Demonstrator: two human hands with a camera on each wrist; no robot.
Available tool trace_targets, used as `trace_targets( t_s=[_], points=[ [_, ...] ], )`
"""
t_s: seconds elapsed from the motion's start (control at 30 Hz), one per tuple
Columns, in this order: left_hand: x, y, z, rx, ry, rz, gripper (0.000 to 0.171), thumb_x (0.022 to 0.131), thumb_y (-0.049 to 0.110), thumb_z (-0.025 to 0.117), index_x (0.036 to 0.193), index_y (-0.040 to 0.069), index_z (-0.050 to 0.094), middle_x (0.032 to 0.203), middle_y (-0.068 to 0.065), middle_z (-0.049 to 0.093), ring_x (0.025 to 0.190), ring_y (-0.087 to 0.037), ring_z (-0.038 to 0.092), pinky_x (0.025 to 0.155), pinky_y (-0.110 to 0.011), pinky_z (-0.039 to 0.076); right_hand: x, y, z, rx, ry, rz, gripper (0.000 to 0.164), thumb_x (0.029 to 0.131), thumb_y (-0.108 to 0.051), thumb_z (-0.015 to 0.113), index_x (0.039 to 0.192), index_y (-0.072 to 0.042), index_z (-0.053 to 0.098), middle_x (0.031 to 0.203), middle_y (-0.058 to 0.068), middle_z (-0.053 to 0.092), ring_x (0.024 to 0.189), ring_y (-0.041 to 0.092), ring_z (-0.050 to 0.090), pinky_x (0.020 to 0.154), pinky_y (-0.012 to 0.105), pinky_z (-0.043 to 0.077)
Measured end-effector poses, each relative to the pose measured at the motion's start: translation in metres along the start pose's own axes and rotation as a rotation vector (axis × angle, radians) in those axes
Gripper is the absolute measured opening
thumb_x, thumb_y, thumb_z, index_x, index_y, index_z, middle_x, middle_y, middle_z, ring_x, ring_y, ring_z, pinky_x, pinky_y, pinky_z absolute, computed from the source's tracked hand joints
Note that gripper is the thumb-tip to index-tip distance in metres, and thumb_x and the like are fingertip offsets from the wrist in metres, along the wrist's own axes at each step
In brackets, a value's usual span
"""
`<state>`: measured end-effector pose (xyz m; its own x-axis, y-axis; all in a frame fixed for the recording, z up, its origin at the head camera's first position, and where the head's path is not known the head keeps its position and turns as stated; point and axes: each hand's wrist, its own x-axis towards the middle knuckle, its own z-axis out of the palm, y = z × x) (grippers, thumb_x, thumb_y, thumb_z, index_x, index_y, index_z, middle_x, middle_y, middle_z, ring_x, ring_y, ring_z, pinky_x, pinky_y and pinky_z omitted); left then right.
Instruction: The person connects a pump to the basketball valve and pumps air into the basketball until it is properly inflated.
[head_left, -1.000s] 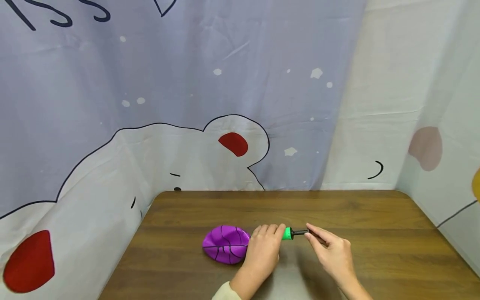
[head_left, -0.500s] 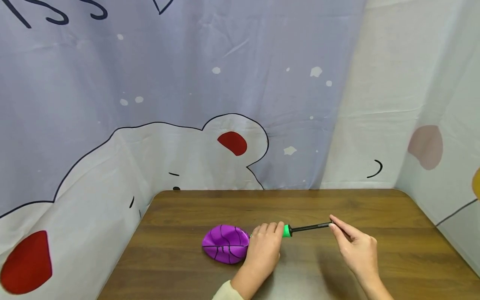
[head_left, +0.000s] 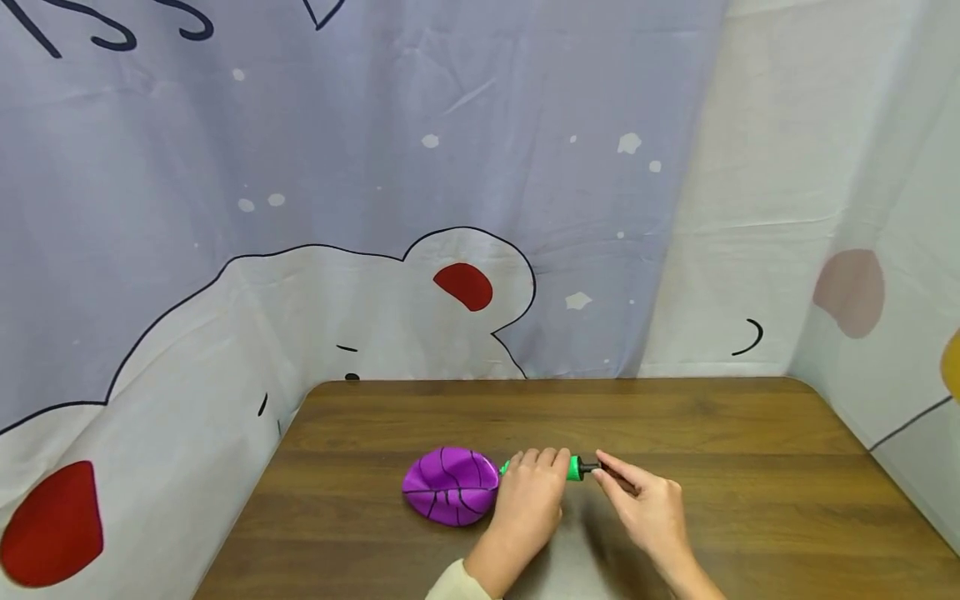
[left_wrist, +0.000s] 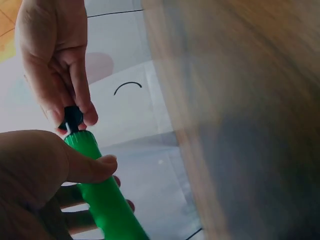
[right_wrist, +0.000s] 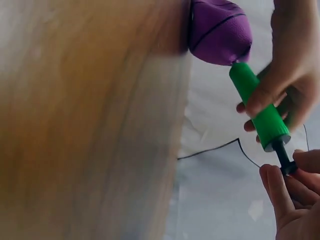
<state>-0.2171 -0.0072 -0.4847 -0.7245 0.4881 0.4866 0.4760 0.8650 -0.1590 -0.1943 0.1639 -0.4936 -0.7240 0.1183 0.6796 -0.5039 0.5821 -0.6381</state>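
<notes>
A purple ball with black lines [head_left: 450, 487] lies on the table, its skin dented and sagging. Into its right side runs the tip of a green hand pump [right_wrist: 255, 107]. My left hand [head_left: 528, 504] grips the pump's green barrel, thumb on one side and fingers round the other, as the left wrist view shows. With thumb and fingertips my right hand [head_left: 648, 508] pinches the black handle [right_wrist: 288, 167] at the pump's far end. Only a short length of the black rod [head_left: 588, 468] shows between barrel and handle.
The brown wooden table [head_left: 360, 425] has rounded far corners. Behind and beside it hangs a printed curtain [head_left: 585, 208] with bear shapes, reaching down to the table's back edge.
My right hand drew the pump handle out to the right, baring a long black rod, then pushed it back toward the barrel. My left hand and the ball stayed nearly still.
</notes>
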Motion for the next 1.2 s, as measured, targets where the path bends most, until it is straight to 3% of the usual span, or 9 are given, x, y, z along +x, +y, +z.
trace_targets(
  t_s=[0.17,0.4,0.53,0.73,0.93,1.07,1.2],
  points=[
    [0.0,-0.004,0.001,-0.047,0.031,-0.025,0.059,0.06,0.012,0.088,0.114,0.018,0.064,0.101,0.003,0.072,0.091,-0.017,0.068,0.087,-0.034,0.058,0.01,0.004,-0.017,0.026,0.028,0.042,0.027,0.076,0.01,0.081,0.102,0.001,0.079,0.09,0.017,0.077,0.078,-0.014,0.065,0.063,0.007,0.054],
    [0.002,-0.007,-0.002,-0.058,0.038,-0.033,0.058,0.06,0.008,0.087,0.112,0.015,0.064,0.1,0.001,0.072,0.086,-0.018,0.067,0.083,-0.031,0.059,0.023,0.011,-0.05,-0.09,0.114,0.136,0.024,0.082,0.001,0.079,0.105,-0.008,0.081,0.095,0.012,0.077,0.076,-0.02,0.062,0.062,0.002,0.049],
    [0.001,-0.007,0.0,-0.053,0.049,-0.037,0.057,0.06,0.007,0.086,0.112,0.015,0.064,0.1,0.001,0.072,0.085,-0.018,0.068,0.082,-0.031,0.059,0.023,0.012,-0.057,-0.129,0.132,0.154,0.023,0.084,-0.004,0.08,0.106,-0.011,0.081,0.096,0.011,0.077,0.077,-0.021,0.061,0.061,0.002,0.049],
    [0.002,-0.004,-0.001,-0.026,0.064,-0.032,0.055,0.062,0.008,0.084,0.114,0.014,0.067,0.101,0.001,0.073,0.086,-0.017,0.068,0.079,-0.031,0.06,0.019,0.011,-0.044,-0.13,0.152,0.07,0.025,0.081,-0.001,0.081,0.104,-0.011,0.081,0.09,0.009,0.077,0.075,-0.02,0.06,0.055,0.003,0.047],
    [0.003,-0.001,-0.002,-0.004,0.064,-0.026,0.053,0.063,0.011,0.084,0.113,0.013,0.068,0.099,0.002,0.071,0.084,-0.017,0.067,0.075,-0.03,0.058,0.011,0.003,-0.015,-0.082,0.125,-0.072,0.029,0.076,0.005,0.083,0.103,-0.005,0.08,0.091,0.009,0.078,0.083,-0.014,0.063,0.062,0.005,0.052],
    [0.002,0.0,-0.001,-0.01,0.063,-0.01,0.052,0.064,0.013,0.085,0.113,0.013,0.069,0.097,0.002,0.071,0.082,-0.016,0.066,0.072,-0.029,0.057,0.006,-0.001,0.0,-0.039,0.061,-0.073,0.031,0.075,0.007,0.084,0.104,-0.003,0.08,0.092,0.009,0.078,0.082,-0.007,0.066,0.062,0.007,0.054],
    [0.001,-0.002,0.0,-0.042,0.068,-0.005,0.052,0.064,0.012,0.085,0.114,0.015,0.069,0.098,0.003,0.072,0.084,-0.016,0.068,0.076,-0.03,0.058,0.005,-0.001,0.002,0.0,0.019,-0.044,0.03,0.074,0.009,0.083,0.102,0.0,0.079,0.091,0.012,0.077,0.081,-0.007,0.067,0.063,0.008,0.054]
  ],
)
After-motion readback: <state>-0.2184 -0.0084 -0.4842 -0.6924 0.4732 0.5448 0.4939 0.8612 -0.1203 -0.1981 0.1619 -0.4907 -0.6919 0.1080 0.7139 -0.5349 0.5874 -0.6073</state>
